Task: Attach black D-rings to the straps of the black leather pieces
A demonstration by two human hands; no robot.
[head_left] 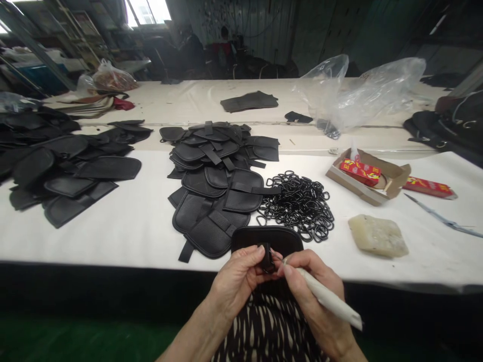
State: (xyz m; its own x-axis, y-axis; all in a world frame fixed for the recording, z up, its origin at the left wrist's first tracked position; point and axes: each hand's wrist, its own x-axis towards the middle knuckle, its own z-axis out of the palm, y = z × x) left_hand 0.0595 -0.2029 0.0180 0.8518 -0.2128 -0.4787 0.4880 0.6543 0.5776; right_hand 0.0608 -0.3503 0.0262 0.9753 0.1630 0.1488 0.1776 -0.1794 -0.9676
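Note:
My left hand (241,279) pinches a strap on a black leather piece (281,236), which leans at the table's front edge. Between the fingers of my right hand (315,286) is a tool with a thick pale handle (328,296); its thin tip meets the strap beside my left fingertips. What lies under the fingers is hidden. Just beyond my hands rests a heap of black metal rings (302,203). Left of the rings, black leather pieces with straps (215,191) are piled up.
More black pieces (75,171) cover the table's left side. To the right are a cardboard tray (349,188) with a red box, a yellowish block (377,235) and a thin pointed tool (441,216). Clear plastic bags (362,90) lie farther back.

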